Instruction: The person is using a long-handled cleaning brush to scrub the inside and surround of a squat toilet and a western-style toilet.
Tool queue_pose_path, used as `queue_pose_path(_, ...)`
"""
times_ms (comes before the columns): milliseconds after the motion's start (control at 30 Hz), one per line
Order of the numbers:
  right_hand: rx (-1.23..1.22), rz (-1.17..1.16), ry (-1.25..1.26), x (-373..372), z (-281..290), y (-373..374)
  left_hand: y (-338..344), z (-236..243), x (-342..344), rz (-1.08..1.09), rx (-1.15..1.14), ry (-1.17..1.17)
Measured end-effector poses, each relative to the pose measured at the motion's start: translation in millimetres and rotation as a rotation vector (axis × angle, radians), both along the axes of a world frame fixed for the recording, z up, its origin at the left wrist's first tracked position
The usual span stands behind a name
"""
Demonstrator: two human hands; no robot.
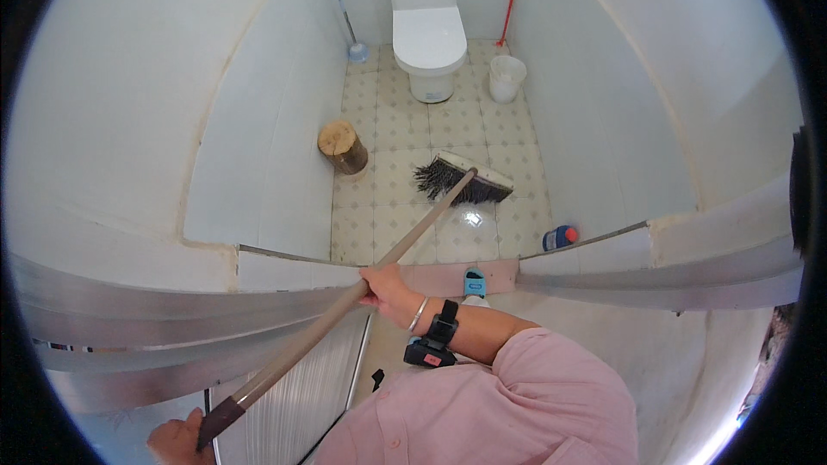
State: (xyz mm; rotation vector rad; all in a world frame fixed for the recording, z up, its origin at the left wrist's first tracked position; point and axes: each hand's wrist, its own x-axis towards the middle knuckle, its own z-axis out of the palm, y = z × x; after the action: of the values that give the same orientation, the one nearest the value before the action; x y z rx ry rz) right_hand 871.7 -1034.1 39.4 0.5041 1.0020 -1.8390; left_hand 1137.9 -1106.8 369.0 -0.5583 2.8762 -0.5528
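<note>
My right hand [384, 288] is closed around the middle of a long beige handle [418, 231]. My left hand [177, 441] is closed at its lower-left end, by the dark brown grip [222, 418]. At the far end of the handle, a broad mop head with a white bar and dark shaggy strands [452, 181] lies tilted on the patterned tile floor [362, 224], near the middle of the small toilet stall. A glossy patch shows on the tiles just below the head.
Around the floor are a white toilet [429, 34], a white bucket [507, 73], a red-handled tool [508, 13], a brush [357, 52], a wooden stump [343, 146] and a blue bottle [560, 237]. A pink threshold [431, 280] crosses the doorway beside my blue slipper [475, 282].
</note>
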Motion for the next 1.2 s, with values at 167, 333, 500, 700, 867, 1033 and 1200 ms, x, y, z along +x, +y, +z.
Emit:
queue_pose_path(167,0.158,-0.048,0.185,-50,-33,17,15,-59,-18,0.041,0.142,0.028)
queue_pose_path(333,0.258,-0.079,0.273,-158,-107,47,47,-134,-108,0.161,0.358,-0.245)
queue_pose_path(500,0.317,-0.172,0.354,-240,-187,90,71,-226,-180,0.123,0.641,-0.472)
queue_pose_path(700,0.518,0.017,0.373,-222,-280,104,77,-302,-214,0.166,0.964,-0.513)
queue_pose_path(867,0.785,0.217,0.451,-247,-317,110,96,-328,-269,0.217,1.011,-0.587)
queue_pose_path(1033,0.767,0.228,0.425,-322,-336,132,112,-379,-299,0.062,1.119,-0.426)
queue_pose_path(1200,0.916,0.198,0.654,-353,-353,144,123,-402,-314,0.025,1.101,-0.403)
